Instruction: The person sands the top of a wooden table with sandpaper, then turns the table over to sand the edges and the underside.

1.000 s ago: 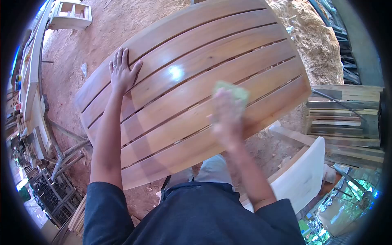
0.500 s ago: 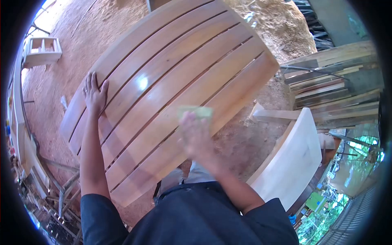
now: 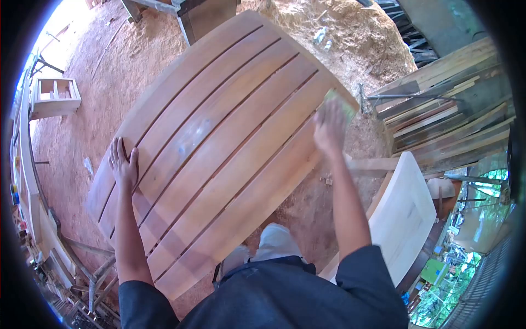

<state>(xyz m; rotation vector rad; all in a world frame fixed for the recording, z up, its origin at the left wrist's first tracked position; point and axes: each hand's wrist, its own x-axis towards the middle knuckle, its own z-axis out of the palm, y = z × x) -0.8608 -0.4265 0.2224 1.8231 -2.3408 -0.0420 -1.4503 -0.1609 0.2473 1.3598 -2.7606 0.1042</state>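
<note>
A large slatted wooden tabletop (image 3: 219, 142) with curved ends lies in front of me, with dark gaps between its slats. My left hand (image 3: 124, 162) rests flat on its left edge area, fingers spread, holding nothing. Near the right corner, my right hand (image 3: 330, 129) presses a greenish sanding sheet (image 3: 341, 103) on the outer slats. Motion blurs this hand, and its palm hides part of the sheet. A shiny patch of light shows on the middle slats.
A pale curved wooden seat or panel (image 3: 402, 219) stands at the right. Stacked boards (image 3: 455, 118) lie behind it. At the far left is a small wooden frame (image 3: 56, 98). A dark wooden piece (image 3: 208, 21) stands beyond the tabletop.
My right hand has swept with the green sheet from the near middle of the tabletop to its far right corner. My left hand stays on the left side. The view has shifted slightly.
</note>
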